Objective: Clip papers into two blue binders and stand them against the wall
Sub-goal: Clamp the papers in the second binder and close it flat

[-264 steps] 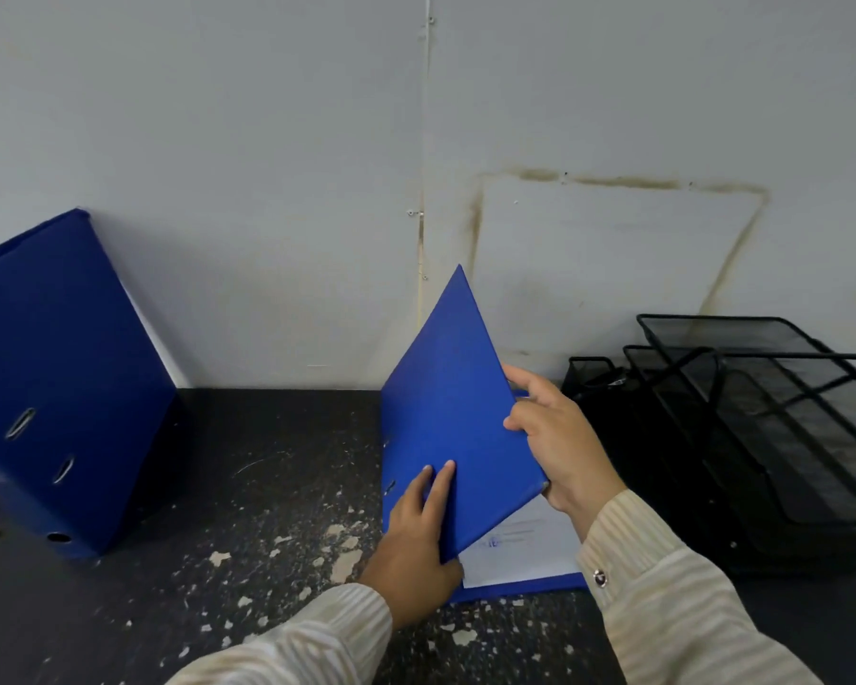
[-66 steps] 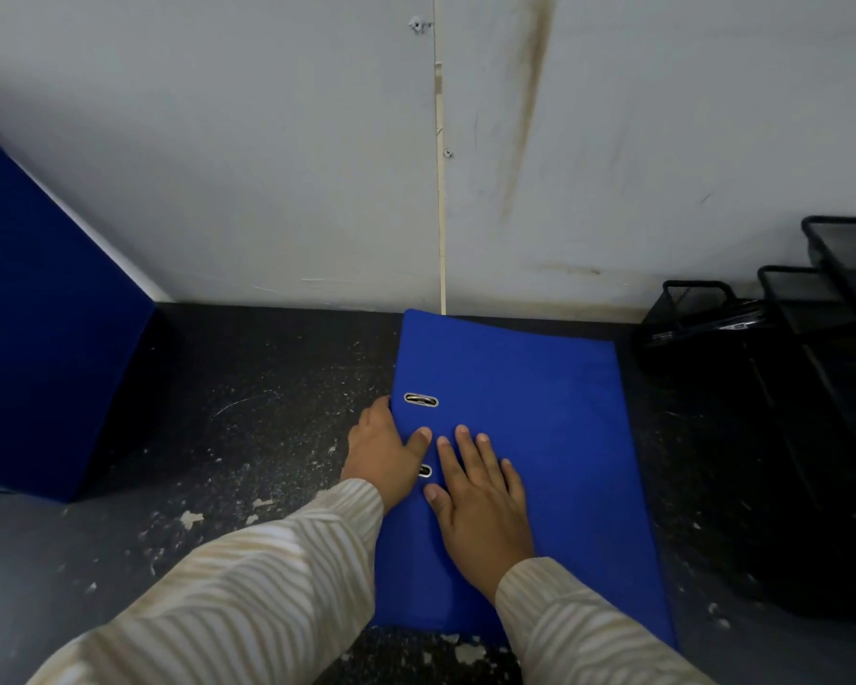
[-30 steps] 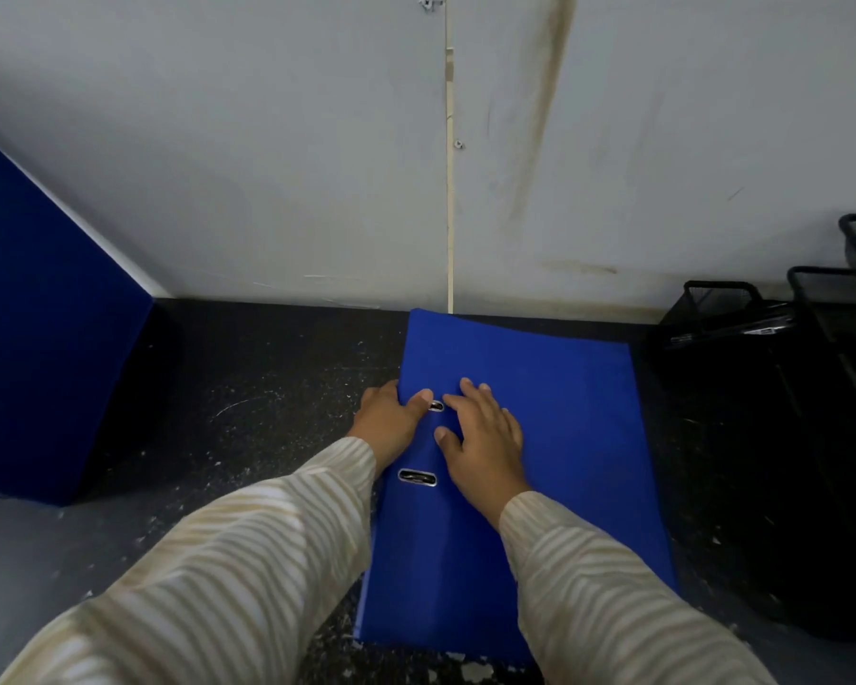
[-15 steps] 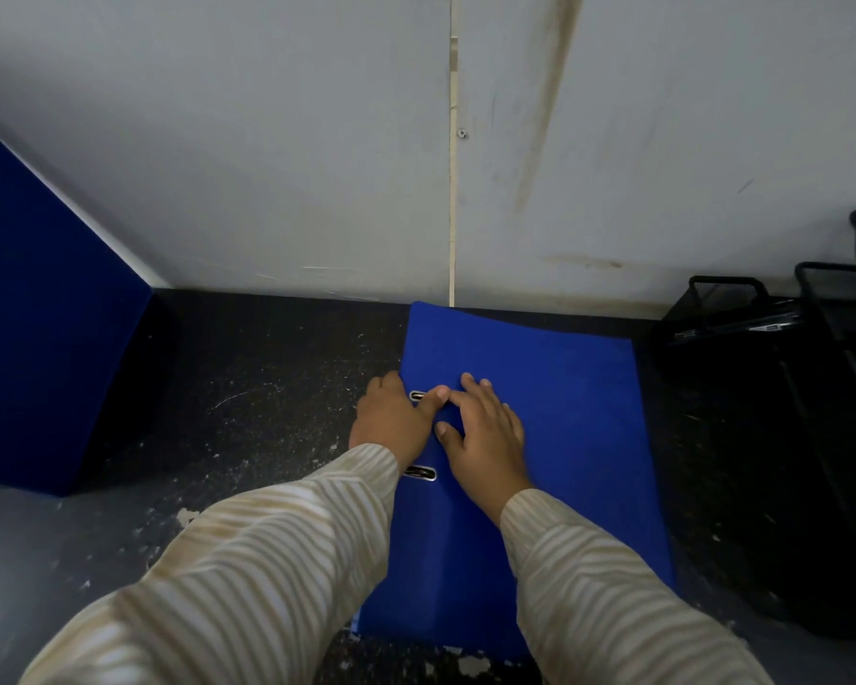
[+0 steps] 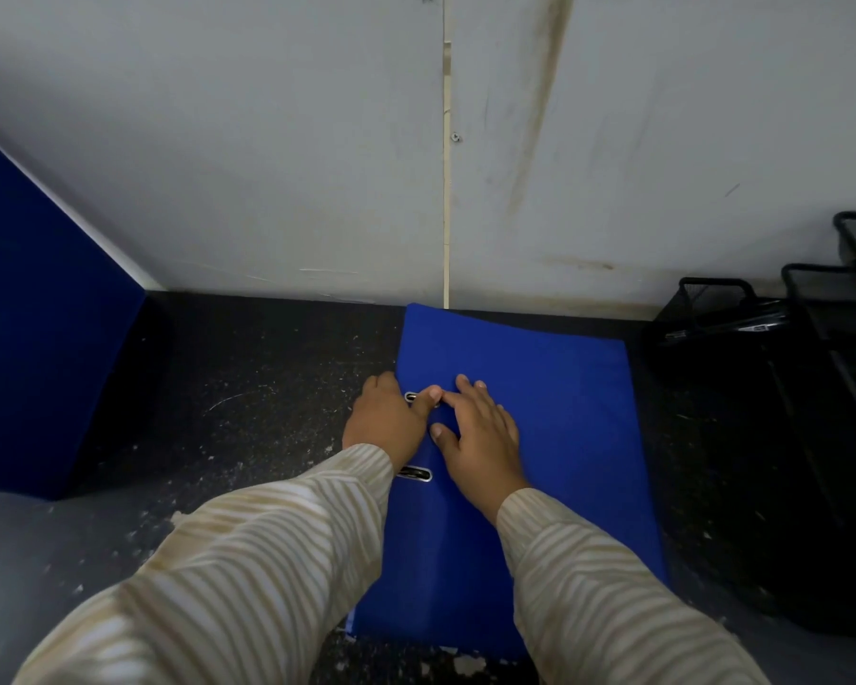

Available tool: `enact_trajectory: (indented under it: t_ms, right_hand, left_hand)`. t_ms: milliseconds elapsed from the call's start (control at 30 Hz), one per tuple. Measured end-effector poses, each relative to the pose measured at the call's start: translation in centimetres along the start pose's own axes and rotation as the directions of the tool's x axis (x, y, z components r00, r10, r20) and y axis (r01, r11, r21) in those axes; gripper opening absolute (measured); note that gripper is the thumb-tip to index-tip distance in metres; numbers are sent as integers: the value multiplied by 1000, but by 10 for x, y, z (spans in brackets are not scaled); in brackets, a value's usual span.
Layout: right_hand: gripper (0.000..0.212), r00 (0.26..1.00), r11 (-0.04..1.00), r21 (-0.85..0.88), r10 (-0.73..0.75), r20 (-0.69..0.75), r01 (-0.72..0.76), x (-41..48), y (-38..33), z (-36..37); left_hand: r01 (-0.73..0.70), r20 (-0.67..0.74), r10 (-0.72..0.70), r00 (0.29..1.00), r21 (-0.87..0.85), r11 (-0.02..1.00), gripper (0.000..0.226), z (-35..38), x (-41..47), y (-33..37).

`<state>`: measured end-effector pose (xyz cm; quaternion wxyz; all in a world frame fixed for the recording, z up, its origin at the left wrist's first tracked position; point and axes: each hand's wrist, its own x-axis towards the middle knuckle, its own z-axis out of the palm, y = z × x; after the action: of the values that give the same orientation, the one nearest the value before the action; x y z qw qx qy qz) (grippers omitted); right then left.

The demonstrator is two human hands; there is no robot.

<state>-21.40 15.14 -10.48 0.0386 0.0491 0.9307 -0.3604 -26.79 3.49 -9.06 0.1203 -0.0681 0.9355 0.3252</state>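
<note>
A blue binder (image 5: 554, 437) lies flat and closed on the dark desk, its far edge near the wall. Two metal slots show in its cover near the left spine edge. My left hand (image 5: 386, 420) rests at the binder's left edge, its thumb pressing on the farther slot (image 5: 413, 398). My right hand (image 5: 480, 437) lies flat on the cover beside it, fingers straight, fingertips next to that slot. The nearer slot (image 5: 416, 473) is uncovered. A second blue binder (image 5: 45, 348) stands tilted against the wall at the far left. No papers are visible.
Black wire mesh trays (image 5: 821, 338) stand at the right against the wall. The dark desk surface (image 5: 248, 388) is speckled with chipped paint. The pale wall (image 5: 317, 140) has a vertical seam and brown stains.
The binder's cover was folded shut over the papers and both hands came to press on it. In the last second both hands stayed at the farther slot with little movement.
</note>
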Motion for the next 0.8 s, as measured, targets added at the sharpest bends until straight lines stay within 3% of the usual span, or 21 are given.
enact_trajectory:
  t_ms: [167, 367, 533, 600, 667, 733, 800]
  right_hand:
    - [54, 993, 996, -83, 0, 117, 9, -6, 0, -8]
    - [59, 978, 973, -229, 67, 199, -20, -50, -4, -12]
    - [59, 962, 946, -323, 117, 247, -32, -67, -12, -11]
    - [58, 955, 943, -330, 127, 266, -34, -65, -14, -13]
    - [58, 951, 942, -335, 132, 279, -33, -64, -15, -14]
    - [58, 948, 938, -344, 139, 286, -34, -64, -16, -13]
    - [57, 945, 936, -350, 150, 292, -40, -64, -16, -13]
  left_hand:
    - [18, 14, -18, 1000, -11, 1000, 56, -1, -1, 1]
    - [-7, 146, 22, 989, -105, 994, 51, -8, -4, -9]
    - [-71, 290, 252, 923, -517, 853, 54, -17, -41, -37]
    - [-79, 312, 301, 901, -566, 821, 56, -18, -51, -43]
    - [-131, 244, 276, 930, -481, 867, 60, -13, -57, -43]
    - [-130, 95, 152, 984, -210, 969, 66, -4, -61, -41]
    - [-33, -11, 33, 999, 16, 999, 73, 3, -67, -36]
